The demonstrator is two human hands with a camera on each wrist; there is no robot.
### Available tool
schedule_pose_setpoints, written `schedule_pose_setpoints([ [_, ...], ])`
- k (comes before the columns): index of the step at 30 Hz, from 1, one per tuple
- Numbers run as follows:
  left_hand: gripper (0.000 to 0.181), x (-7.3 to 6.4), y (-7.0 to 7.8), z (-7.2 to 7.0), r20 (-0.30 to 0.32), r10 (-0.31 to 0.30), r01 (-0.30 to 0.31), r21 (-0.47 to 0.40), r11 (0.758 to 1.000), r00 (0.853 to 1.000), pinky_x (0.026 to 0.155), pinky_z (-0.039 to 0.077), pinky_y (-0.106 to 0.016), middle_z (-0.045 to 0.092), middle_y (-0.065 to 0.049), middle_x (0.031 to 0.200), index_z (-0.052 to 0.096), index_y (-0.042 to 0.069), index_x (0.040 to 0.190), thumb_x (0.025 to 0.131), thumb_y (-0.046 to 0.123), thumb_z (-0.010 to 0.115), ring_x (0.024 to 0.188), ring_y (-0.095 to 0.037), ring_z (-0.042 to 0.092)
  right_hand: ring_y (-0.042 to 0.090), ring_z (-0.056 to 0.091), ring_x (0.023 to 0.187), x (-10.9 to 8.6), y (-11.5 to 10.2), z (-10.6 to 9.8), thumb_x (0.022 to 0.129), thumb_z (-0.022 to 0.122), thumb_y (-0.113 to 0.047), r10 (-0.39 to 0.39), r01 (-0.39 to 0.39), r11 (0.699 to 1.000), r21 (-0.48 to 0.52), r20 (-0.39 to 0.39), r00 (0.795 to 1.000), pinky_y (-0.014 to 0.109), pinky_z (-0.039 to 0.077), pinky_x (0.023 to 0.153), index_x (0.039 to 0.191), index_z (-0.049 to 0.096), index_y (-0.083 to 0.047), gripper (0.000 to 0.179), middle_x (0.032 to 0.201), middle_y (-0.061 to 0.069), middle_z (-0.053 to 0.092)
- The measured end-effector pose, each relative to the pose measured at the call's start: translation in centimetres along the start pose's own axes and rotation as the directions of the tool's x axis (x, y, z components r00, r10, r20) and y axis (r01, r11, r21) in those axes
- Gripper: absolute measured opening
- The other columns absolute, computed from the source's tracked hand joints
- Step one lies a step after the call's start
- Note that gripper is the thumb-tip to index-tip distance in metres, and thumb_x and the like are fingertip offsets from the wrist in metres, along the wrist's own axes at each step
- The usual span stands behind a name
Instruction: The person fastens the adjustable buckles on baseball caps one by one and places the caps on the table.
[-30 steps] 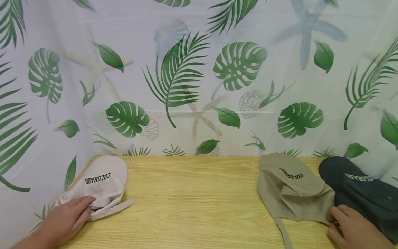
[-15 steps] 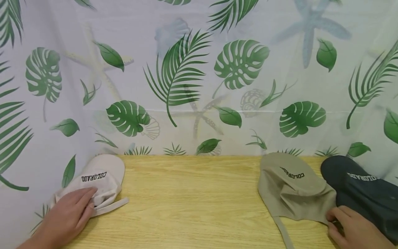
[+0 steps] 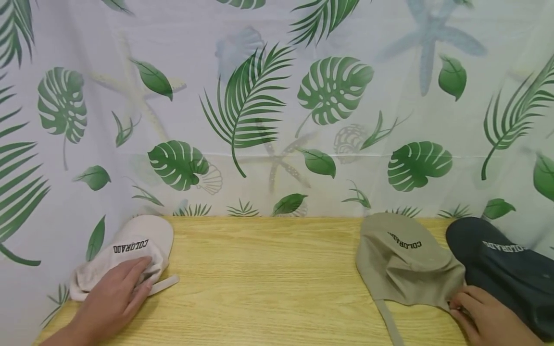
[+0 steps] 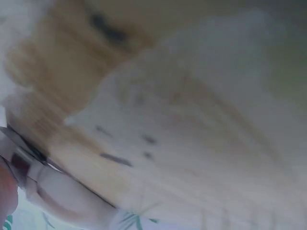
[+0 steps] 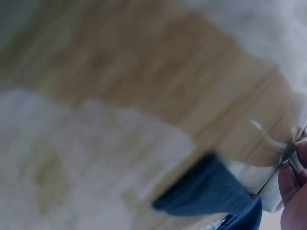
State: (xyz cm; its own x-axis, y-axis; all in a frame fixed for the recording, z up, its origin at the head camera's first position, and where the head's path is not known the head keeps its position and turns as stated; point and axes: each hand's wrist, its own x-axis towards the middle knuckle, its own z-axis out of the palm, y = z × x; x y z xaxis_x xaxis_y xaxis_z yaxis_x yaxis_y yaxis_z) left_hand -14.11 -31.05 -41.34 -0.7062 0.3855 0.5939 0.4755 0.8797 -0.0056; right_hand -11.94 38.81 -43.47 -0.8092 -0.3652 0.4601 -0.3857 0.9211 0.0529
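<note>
A cream baseball cap (image 3: 147,233) with dark COLORADO lettering lies at the table's left, its strap sticking out to the right. On its rear part rests my left hand (image 3: 110,300), fingers stretched over the fabric and partly hiding the back opening. At the right, a khaki cap (image 3: 402,259) lies with its strap hanging toward the near edge. My right hand (image 3: 493,312) pinches the khaki cap's near right edge between thumb and fingers. The right wrist view shows the fingertips (image 5: 288,184) at the cap's strap end.
A dark navy cap (image 3: 510,269) lies against the khaki one, behind my right hand. The wood-grain table (image 3: 259,278) stretches between the caps. A leaf-printed curtain (image 3: 259,110) closes off the back and sides.
The cream cap has shifted slightly left, and my left hand has moved right across it. My right hand and the khaki cap's near edge have shifted slightly left.
</note>
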Motion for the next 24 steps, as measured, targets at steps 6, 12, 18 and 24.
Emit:
schedule_pose_setpoints([
  [6, 0.050, 0.7, 1.6, 0.2, -0.038, 0.015, -0.017, -0.063, 0.998, 0.999, 0.108, 0.016, -0.008, 0.062, -0.010, 0.128, 0.058, 0.001, 0.134, 0.089, 0.017, 0.071, 0.115, -0.028, 0.058, 0.017, 0.061, 0.086, 0.1, -0.2, 0.2, 0.074, 0.084, -0.028, -0.055, 0.056, 0.998, 0.014, -0.062, 0.997, 0.015, 0.045, 0.077, 0.077, 0.054, -0.035, 0.031, 0.096, -0.009, 0.063],
  [12, 0.049, 1.4, 3.2, 0.7, -0.042, 0.012, -0.016, -0.097, 0.995, 0.999, 0.106, 0.024, -0.015, 0.064, -0.009, 0.128, 0.059, 0.002, 0.133, 0.088, 0.015, 0.072, 0.116, -0.027, 0.059, 0.023, 0.063, 0.091, 0.1, -1.1, -0.3, 0.074, 0.085, -0.013, 0.060, -0.061, 0.998, 0.005, 0.087, 0.994, 0.035, 0.054, 0.072, 0.079, 0.052, -0.033, 0.039, 0.104, -0.008, 0.066],
  [18, 0.043, 2.2, 4.9, 1.1, -0.014, -0.024, 0.022, -0.134, 0.991, 1.000, 0.098, 0.039, -0.038, 0.064, -0.006, 0.127, 0.060, 0.006, 0.132, 0.092, 0.017, 0.069, 0.117, -0.026, 0.060, 0.022, 0.064, 0.094, 0.4, -1.4, -0.3, 0.076, 0.084, -0.013, 0.060, -0.064, 0.998, 0.028, 0.116, 0.991, 0.034, 0.054, 0.072, 0.080, 0.052, -0.033, 0.038, 0.106, -0.010, 0.065],
  [24, 0.042, 3.1, 6.3, 1.6, 0.022, -0.032, 0.036, -0.166, 0.985, 0.999, 0.094, 0.047, -0.045, 0.063, -0.004, 0.128, 0.059, 0.009, 0.134, 0.094, 0.019, 0.067, 0.117, -0.024, 0.060, 0.015, 0.063, 0.091, 0.8, -2.1, 0.0, 0.073, 0.085, -0.015, -0.008, 0.006, 0.999, 0.042, 0.059, 0.998, 0.028, 0.054, 0.068, 0.081, 0.051, -0.036, 0.041, 0.103, -0.013, 0.064],
])
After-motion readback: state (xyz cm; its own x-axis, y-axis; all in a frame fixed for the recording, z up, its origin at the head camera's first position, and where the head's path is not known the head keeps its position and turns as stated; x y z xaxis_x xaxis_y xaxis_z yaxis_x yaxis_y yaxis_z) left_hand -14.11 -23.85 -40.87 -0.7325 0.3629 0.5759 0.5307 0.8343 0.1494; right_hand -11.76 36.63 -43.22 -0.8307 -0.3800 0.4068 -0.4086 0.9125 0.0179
